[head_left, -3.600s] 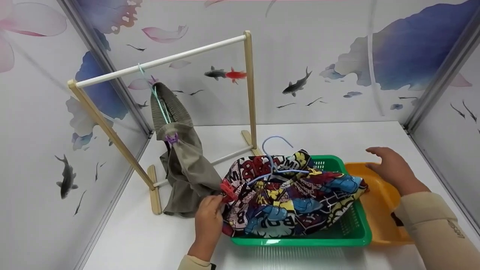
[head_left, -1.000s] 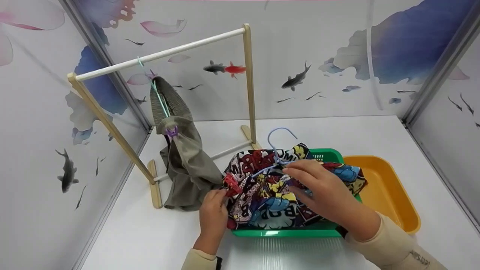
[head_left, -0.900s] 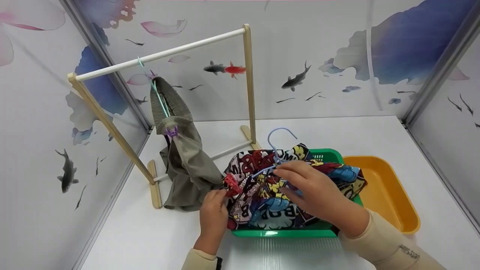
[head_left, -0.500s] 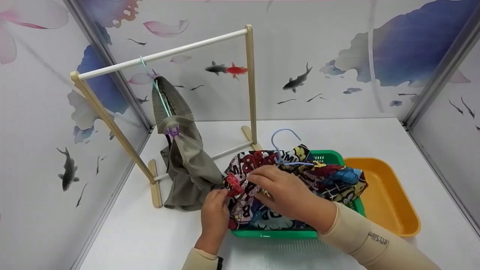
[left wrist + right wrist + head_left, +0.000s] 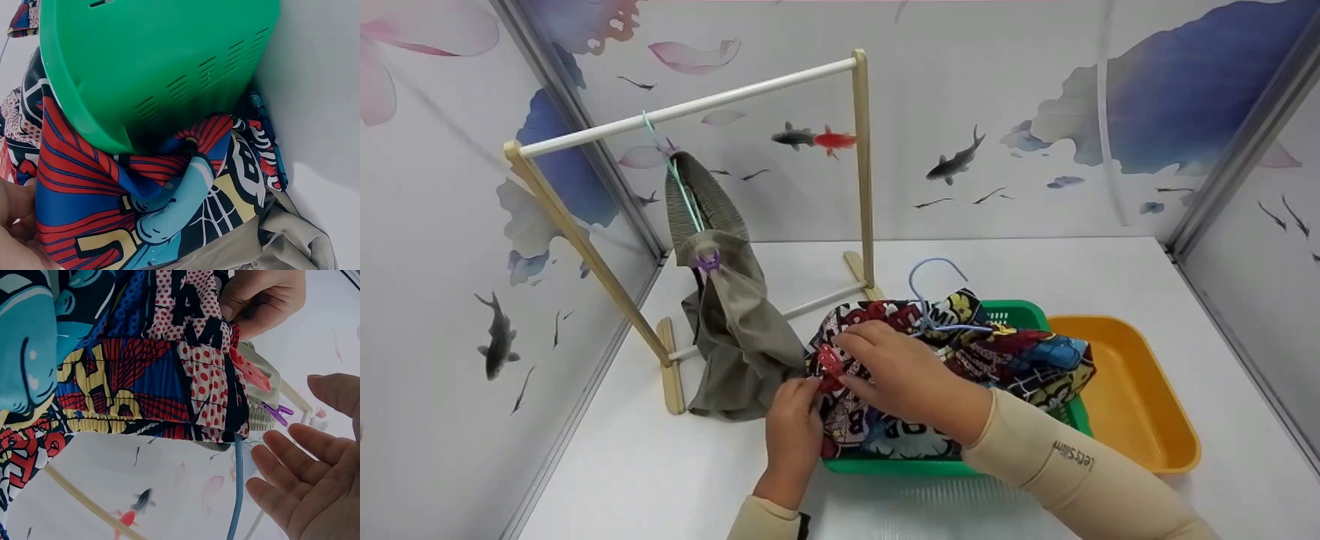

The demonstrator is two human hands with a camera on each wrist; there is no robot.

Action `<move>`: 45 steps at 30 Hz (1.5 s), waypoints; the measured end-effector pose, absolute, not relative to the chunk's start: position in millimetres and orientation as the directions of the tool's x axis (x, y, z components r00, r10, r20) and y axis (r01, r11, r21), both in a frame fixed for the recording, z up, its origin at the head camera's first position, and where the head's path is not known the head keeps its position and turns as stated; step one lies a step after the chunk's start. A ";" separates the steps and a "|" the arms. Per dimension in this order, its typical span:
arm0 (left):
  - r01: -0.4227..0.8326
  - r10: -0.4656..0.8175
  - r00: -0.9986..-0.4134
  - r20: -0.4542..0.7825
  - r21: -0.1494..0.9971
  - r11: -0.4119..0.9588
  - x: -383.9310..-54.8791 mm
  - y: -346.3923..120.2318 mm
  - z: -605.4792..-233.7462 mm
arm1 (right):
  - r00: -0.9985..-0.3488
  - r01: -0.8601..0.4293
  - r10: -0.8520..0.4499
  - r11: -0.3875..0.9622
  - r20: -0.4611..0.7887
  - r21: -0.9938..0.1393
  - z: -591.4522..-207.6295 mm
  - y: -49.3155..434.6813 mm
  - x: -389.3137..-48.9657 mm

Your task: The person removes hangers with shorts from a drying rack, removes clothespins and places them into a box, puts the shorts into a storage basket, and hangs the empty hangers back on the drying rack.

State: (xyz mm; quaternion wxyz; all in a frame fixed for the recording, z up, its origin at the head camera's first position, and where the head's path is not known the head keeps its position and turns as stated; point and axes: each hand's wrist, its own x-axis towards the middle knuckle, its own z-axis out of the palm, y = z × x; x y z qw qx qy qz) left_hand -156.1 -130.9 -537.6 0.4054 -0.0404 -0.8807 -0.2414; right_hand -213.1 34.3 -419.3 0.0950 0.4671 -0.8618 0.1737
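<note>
Two hands: We find both at the left end of a comic-print elastic-waist garment (image 5: 135, 379), one on each side of a red clothespin (image 5: 251, 370).
Garment: Heaped in and over a green plastic basket (image 5: 169, 50), it spills past the left rim; the basket stands on the white tabletop (image 5: 622, 465).
Left hand (image 5: 793, 431): Its fingers are curled, pinching the garment's edge just beside the clothespin.
Right hand (image 5: 904, 375): Its fingers are spread wide from the thumb and hold nothing; from the right wrist we see a gap between them and the clothespin.
Right hand's path: It has come from above the yellow tray (image 5: 1144, 375), past the blue hanger (image 5: 960, 328), to the clothespin, while the left hand has stayed at its corner and the garment has hardly shifted.
Clothespin side: We judge that the work now centres here, the left hand steadying the cloth and the right within reach.
Clothespin tips: We cannot tell how firmly they bite, or on what.
Hanger bar: Its left end is hidden.
Garment legs: Bunched up, so we cannot tell shorts from longer trousers; the right forearm covers part of the print.
</note>
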 end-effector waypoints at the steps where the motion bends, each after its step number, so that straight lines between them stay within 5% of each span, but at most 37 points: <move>1: 0.268 -0.126 -0.669 0.732 0.396 0.878 -156.1 -130.6 -537.5 | -0.556 -0.831 -0.770 0.511 0.312 -0.218 -419.2 32.7 -213.8; 15: 0.253 -0.132 -0.684 0.718 0.404 0.879 -154.6 -130.3 -538.1 | -0.649 -0.756 -0.749 0.615 0.134 -0.226 -423.2 8.4 -221.6; 36: 0.245 -0.142 -0.674 0.725 0.401 0.883 -155.1 -127.1 -535.9 | -0.666 -0.739 -0.742 0.644 0.072 -0.199 -423.7 -4.7 -227.7; 45: 0.261 -0.141 -0.660 0.738 0.401 0.878 -154.9 -128.7 -539.6 | -0.646 -0.745 -0.758 0.601 0.091 -0.288 -420.4 -7.6 -226.9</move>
